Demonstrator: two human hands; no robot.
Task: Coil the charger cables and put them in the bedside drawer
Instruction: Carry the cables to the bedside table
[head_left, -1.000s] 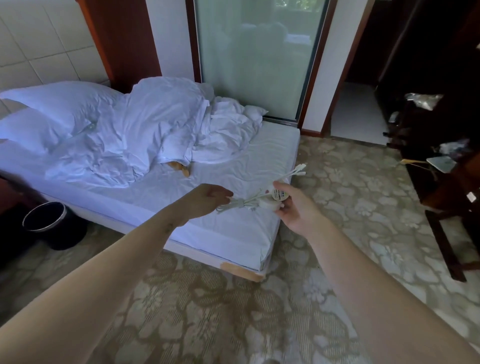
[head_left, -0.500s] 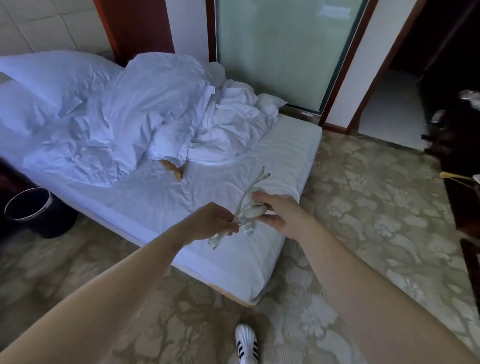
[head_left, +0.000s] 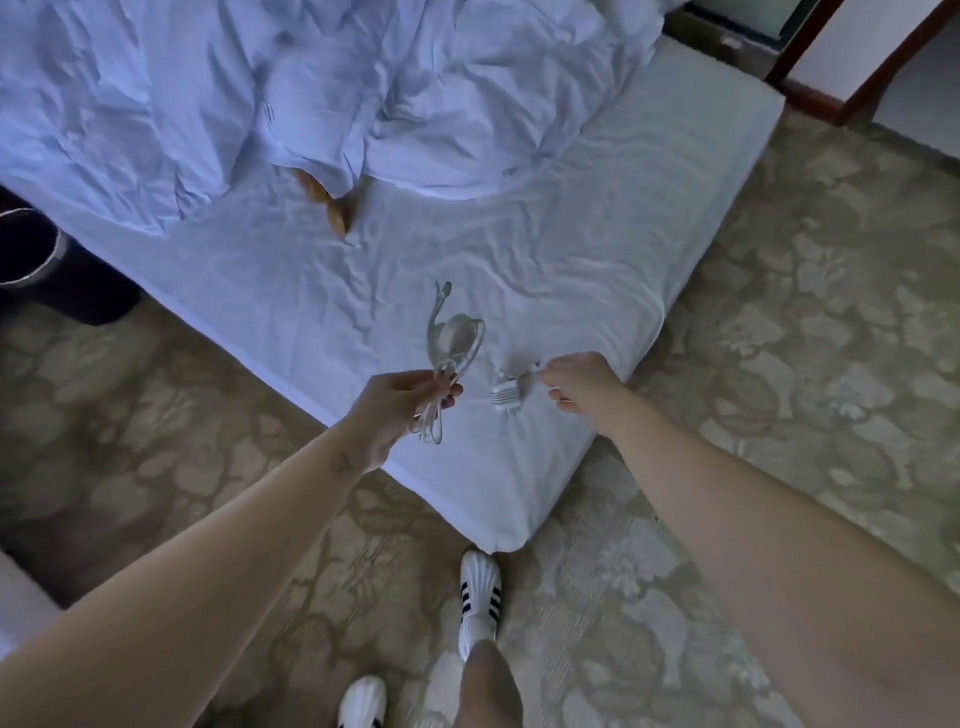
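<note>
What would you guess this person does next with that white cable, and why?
Probably bring the right hand toward the left hand and wind the slack into the bundle. The left hand pinches loose, uneven loops of the white cable, while the plug block hangs from the right hand over the bed. The coil looks unfinished, and no drawer is in view.

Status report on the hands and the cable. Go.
Left hand shut on looped white cable. Right hand pinching the lead by the charger plug, above the bed. No drawer in view.
</note>
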